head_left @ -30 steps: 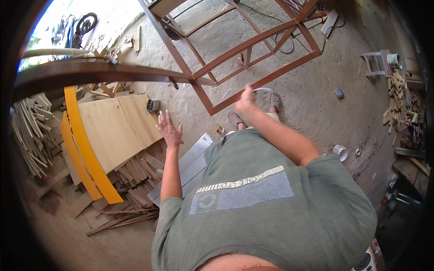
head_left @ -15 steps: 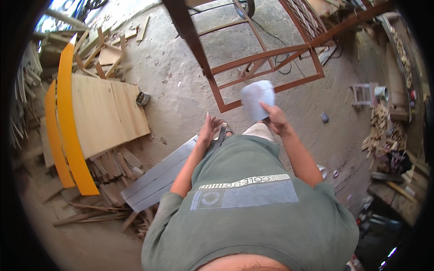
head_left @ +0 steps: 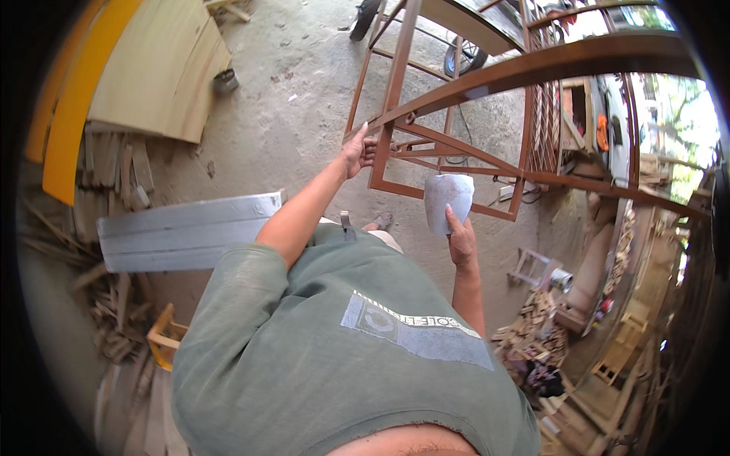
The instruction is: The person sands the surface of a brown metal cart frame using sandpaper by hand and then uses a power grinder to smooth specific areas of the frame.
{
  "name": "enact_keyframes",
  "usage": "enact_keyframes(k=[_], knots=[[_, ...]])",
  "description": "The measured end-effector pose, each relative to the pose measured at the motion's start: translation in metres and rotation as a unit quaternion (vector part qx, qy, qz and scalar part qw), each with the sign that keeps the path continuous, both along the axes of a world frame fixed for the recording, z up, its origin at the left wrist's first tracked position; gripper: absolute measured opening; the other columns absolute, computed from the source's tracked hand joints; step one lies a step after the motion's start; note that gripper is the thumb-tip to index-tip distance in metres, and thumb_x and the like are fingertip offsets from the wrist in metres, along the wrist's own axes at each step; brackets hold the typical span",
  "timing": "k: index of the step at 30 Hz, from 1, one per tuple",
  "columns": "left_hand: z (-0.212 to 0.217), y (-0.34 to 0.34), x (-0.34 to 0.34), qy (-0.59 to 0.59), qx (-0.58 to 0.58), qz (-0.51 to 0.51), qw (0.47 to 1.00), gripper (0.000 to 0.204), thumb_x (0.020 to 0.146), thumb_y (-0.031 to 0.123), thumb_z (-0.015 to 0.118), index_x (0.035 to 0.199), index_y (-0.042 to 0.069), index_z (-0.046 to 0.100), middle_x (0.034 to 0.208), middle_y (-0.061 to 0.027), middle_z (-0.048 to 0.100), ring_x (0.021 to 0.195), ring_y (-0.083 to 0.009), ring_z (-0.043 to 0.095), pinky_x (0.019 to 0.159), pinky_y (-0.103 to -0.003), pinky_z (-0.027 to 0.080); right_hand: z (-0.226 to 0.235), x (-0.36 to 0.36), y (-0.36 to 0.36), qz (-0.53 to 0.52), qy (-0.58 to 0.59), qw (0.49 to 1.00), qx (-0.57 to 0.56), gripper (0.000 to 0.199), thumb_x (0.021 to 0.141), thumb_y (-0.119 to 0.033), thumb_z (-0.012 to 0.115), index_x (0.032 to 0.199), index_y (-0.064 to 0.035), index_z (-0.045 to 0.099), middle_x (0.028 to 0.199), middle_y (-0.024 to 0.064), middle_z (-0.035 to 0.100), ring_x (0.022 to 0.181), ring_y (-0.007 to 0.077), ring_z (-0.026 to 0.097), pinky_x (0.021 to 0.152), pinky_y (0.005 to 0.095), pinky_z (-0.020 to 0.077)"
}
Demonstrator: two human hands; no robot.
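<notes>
Left hand: the left hand (head_left: 357,154) is just above the middle of the frame, fingers bent, at the lower left corner of the metalwork; I cannot tell whether they touch it or are closed on anything.
Right hand: the right hand (head_left: 461,242), right of centre, is clamped on the lower edge of a pale sheet, thumb laid across its near face; the two hands are well apart.
Pale sheet: the pale sheet (head_left: 447,199) stands up from that grip just right of centre, in front of the lower bar of the brown metal frame (its top edge looks slightly uneven).
Brown metal frame: the brown metal frame (head_left: 525,70) fills the upper middle and upper right, with a thick curved rail across it and a wheel (head_left: 465,57) behind.
Boards: a silver-grey board (head_left: 186,232) lies at the left; a plywood panel (head_left: 156,64) and yellow strips (head_left: 87,99) are at the upper left, a dark can (head_left: 226,81) beside the panel.
Lower right: wood offcuts (head_left: 544,323) lie heaped near a small stool (head_left: 536,266).
</notes>
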State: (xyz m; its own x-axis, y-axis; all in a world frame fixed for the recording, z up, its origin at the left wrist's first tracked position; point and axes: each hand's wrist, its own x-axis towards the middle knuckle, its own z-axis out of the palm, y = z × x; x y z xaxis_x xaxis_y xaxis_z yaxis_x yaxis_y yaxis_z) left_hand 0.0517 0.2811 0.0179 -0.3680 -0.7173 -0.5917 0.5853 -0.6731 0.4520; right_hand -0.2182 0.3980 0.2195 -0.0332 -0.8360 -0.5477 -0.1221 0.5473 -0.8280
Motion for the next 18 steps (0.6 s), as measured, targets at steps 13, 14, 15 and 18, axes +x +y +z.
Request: enact_keyframes(k=[13, 14, 15, 18], knots=[[-0.059, 0.208, 0.063, -0.35, -0.132, -0.236, 0.897, 0.071, 0.097, 0.063, 0.049, 0.105, -0.004, 0.07, 0.109, -0.0182, 0.071, 0.101, -0.0284, 0.066, 0.089, -0.038, 0.05, -0.027, 0.176, -0.122, 0.696, 0.401, 0.477, -0.357, 0.043, 0.093, -0.011, 0.048, 0.132, 0.0048, 0.054, 0.144, 0.0233, 0.049, 0.131, 0.0362, 0.05, 0.111, 0.0482, 0.0363], [-0.071, 0.219, 0.065, -0.397, -0.143, -0.246, 0.873, 0.07, 0.097, 0.062, 0.05, 0.106, -0.005, 0.07, 0.108, -0.019, 0.071, 0.1, -0.0285, 0.066, 0.089, -0.038, 0.049, -0.049, 0.191, -0.124, 0.674, 0.476, 0.436, -0.358, 0.042, 0.092, -0.013, 0.049, 0.128, 0.0051, 0.058, 0.142, 0.0229, 0.052, 0.13, 0.0343, 0.052, 0.111, 0.0493, 0.0343], [-0.083, 0.231, 0.065, -0.446, -0.141, -0.266, 0.843, 0.068, 0.097, 0.06, 0.051, 0.106, -0.005, 0.069, 0.107, -0.0197, 0.07, 0.1, -0.0286, 0.066, 0.089, -0.037, 0.049, -0.068, 0.2, -0.117, 0.628, 0.559, 0.393, -0.374, 0.042, 0.09, -0.015, 0.049, 0.124, 0.0053, 0.062, 0.139, 0.0225, 0.056, 0.128, 0.0324, 0.054, 0.112, 0.0504, 0.0323], [-0.108, 0.267, 0.07, -0.392, -0.062, -0.201, 0.896, 0.072, 0.092, 0.068, 0.051, 0.111, 0.001, 0.071, 0.113, -0.0287, 0.064, 0.107, -0.0335, 0.062, 0.094, -0.04, 0.047, -0.102, 0.223, -0.101, 0.826, 0.53, 0.176, -0.074, 0.033, 0.087, -0.019, 0.052, 0.105, -0.0063, 0.076, 0.116, 0.0123, 0.072, 0.116, 0.0321, 0.065, 0.094, 0.0586, 0.0448]])
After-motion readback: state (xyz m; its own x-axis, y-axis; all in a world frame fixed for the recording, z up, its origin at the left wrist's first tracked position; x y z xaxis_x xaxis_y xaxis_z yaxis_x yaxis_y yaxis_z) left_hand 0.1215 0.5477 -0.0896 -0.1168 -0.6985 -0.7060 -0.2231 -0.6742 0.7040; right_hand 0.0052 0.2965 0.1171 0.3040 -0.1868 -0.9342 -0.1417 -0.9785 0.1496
